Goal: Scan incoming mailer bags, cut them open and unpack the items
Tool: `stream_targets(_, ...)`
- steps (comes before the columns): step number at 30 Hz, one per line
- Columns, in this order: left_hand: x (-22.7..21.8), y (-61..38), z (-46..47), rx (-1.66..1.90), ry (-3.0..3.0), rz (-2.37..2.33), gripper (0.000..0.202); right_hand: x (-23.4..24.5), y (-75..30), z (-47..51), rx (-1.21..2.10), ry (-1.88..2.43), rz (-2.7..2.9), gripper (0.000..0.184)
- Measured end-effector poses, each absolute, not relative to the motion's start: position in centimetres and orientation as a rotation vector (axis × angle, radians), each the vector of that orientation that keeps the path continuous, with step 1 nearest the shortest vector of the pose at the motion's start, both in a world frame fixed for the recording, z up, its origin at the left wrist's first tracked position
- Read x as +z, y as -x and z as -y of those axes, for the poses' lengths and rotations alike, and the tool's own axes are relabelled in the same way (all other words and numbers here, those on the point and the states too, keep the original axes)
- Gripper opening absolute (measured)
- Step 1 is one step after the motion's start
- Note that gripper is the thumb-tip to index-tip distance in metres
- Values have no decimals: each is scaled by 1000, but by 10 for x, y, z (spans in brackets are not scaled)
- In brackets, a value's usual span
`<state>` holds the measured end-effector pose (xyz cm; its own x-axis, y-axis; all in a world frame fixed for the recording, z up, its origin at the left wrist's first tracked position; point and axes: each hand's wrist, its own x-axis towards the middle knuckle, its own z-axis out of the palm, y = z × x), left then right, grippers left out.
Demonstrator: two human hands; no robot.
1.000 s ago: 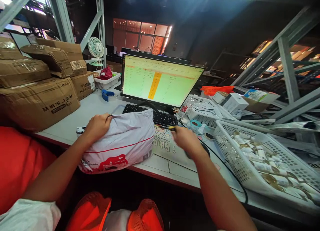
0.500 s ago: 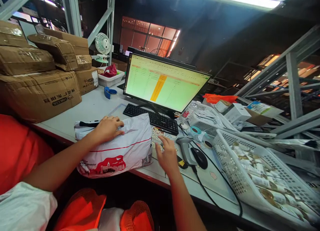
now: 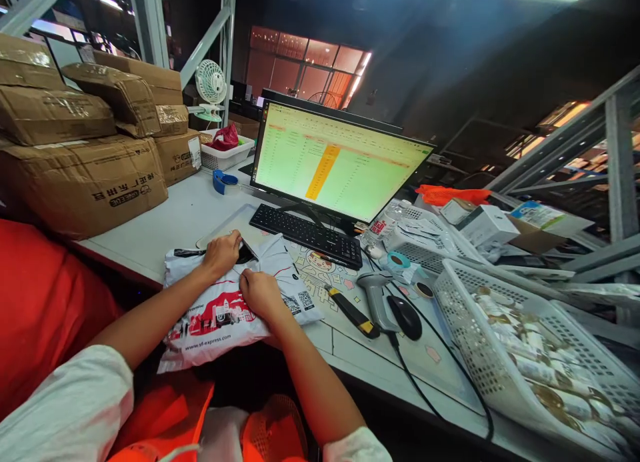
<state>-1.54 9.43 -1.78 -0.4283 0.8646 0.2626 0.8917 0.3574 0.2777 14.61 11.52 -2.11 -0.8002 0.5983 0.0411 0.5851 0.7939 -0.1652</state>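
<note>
**Both hands on the poly mailer at the table's near edge**

We start with the table [image 3: 200, 215], which carries stacked cardboard boxes [image 3: 85, 182] at 10 o'clock, a lit monitor [image 3: 335, 162] at 12 and a white basket [image 3: 525, 342] of small rolls at 4.

The poly mailer [image 3: 215, 319] lies flat at 7 o'clock from the keyboard [image 3: 310, 234], and its lower end hangs over the table's near edge.

Our left hand [image 3: 223, 252] sits at the mailer's 12 o'clock edge, fingers curled closed over the dark strip at its mouth. Our right hand [image 3: 260, 293] rests on the bag's upper middle, at 4 o'clock from the left. It is loosely bent with the knuckles up, and we cannot tell whether it pinches the film or only presses on it.

We judge the step in hand to be working at the mailer's mouth while the bag is held down. Any further move calls for a firm hold, since the film is soft and slippery.

At the mailer's 3 o'clock, untouched, lie a scanner [image 3: 376, 299], a box cutter [image 3: 353, 311] and a mouse [image 3: 406, 317].
</note>
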Motion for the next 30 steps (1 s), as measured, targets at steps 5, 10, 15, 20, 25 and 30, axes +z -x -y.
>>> stream_targets(5,-11,39,-122,-505,1589,2561,43,-26,-150,-117,215,942,2789,31)
stream_targets(10,-20,73,-136,-382,1637,2568,44,-32,-198,-96,274,659,2717,37)
stream_targets(15,-40,91,-148,-289,1715,2608,41,-39,-258,-54,393,472,2597,44)
stream_targets(20,-47,91,-157,-304,1718,2644,43,-58,-257,-54,485,548,2499,44)
stream_targets(25,-28,80,-149,-462,1702,2499,41,-81,-235,-64,460,706,2326,43)
stream_targets(30,9,66,-118,-884,1738,2019,46,-89,-241,-55,488,719,2272,34)
